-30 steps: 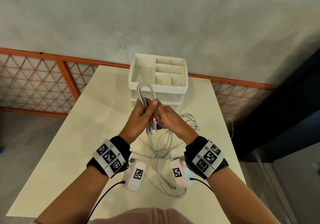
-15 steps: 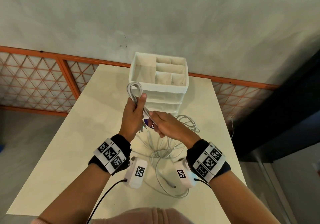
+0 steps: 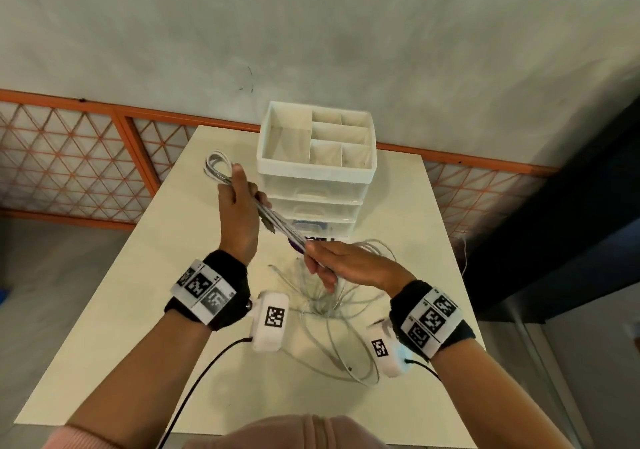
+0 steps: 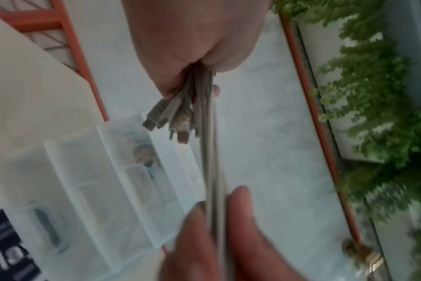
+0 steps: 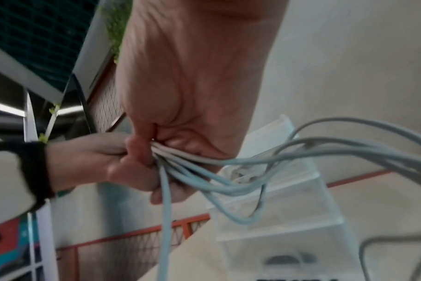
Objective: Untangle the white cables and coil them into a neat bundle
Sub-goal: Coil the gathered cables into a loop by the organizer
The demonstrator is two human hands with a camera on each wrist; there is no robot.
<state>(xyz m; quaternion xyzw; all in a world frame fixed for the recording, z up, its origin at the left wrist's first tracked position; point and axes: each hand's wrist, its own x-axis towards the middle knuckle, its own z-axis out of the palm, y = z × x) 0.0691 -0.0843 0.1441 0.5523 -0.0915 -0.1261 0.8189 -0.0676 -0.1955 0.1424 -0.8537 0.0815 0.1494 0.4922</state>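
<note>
My left hand (image 3: 239, 206) grips a folded bundle of white cables (image 3: 217, 168), whose loops stick out past the fingers toward the far left. Taut strands (image 3: 280, 225) run from it down to my right hand (image 3: 332, 263), which pinches them above the table. In the left wrist view several plug ends (image 4: 171, 117) hang below the left hand (image 4: 195, 57), and the straight cable strands (image 4: 213, 171) pass between the right hand's fingertips (image 4: 238, 201). In the right wrist view the right hand (image 5: 156, 152) grips the cables (image 5: 228, 161), which trail off to the right. A loose tangle (image 3: 332, 310) lies on the table.
A white drawer organizer (image 3: 315, 164) with open top compartments stands at the back of the cream table (image 3: 121, 310), just behind the hands. An orange lattice railing (image 3: 69, 157) and a grey wall lie beyond. Black wires run from the wrist cameras (image 3: 272, 320).
My left hand has moved up and to the left with the folded bundle, while the right hand has slid down the strands, drawing them taut between the two hands.
</note>
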